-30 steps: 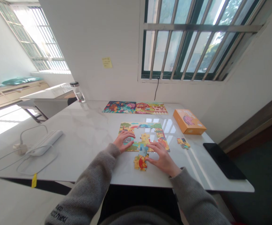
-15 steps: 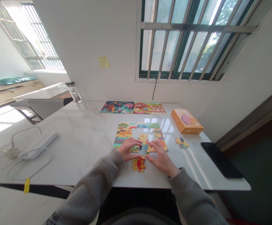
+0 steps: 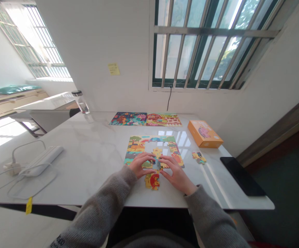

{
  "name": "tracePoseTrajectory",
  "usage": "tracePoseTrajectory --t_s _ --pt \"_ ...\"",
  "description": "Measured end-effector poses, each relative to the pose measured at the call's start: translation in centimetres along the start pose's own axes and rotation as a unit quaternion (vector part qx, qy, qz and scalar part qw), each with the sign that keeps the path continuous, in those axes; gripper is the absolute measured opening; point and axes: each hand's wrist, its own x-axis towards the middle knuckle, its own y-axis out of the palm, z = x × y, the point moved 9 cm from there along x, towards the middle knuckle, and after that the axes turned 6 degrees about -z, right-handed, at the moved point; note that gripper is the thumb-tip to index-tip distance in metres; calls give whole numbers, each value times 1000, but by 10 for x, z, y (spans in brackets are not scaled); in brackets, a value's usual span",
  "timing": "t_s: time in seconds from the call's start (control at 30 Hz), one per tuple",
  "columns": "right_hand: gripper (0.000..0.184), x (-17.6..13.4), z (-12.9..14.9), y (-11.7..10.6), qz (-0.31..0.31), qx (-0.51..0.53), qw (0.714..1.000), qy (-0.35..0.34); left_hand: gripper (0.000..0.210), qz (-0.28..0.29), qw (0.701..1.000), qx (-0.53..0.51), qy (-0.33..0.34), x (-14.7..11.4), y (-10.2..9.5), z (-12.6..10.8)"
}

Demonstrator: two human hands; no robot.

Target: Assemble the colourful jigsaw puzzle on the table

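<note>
Grey knit sleeves [image 3: 103, 198] angle in from seven and five o'clock; the left hand [image 3: 141, 165] and right hand [image 3: 174, 173], each curved in a C, flank the blue jigsaw piece [image 3: 156, 164] at the puzzle's [image 3: 136, 146] six o'clock; whether either grips it, I cannot tell.

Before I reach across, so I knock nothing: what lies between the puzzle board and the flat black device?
In the head view, a loose puzzle section lies between the puzzle board and the flat black device.

Daylight whitens the left window [image 3: 37, 43] and glares off the tabletop [image 3: 97, 148]; the dim right edge seems blurred.
</note>
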Motion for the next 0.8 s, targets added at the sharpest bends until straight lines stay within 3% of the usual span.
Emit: tracePoseTrajectory --t_s 0.23,0.4,0.6,0.8 --pt "39 0 -1 0 -16 -24 999 -28 37 19 999 -21 -30 -3 6 7" --pt "40 9 -12 -6 -22 -82 995 -51 55 0 999 -8 -52 -1 0 7" --pt "38 37 -36 -13 20 -146 987 -64 27 -25 995 67 -67 0 -8 15" --pt "31 55 -51 -16 26 -194 978 -76 24 -4 992 103 -73 -4 -1 27"
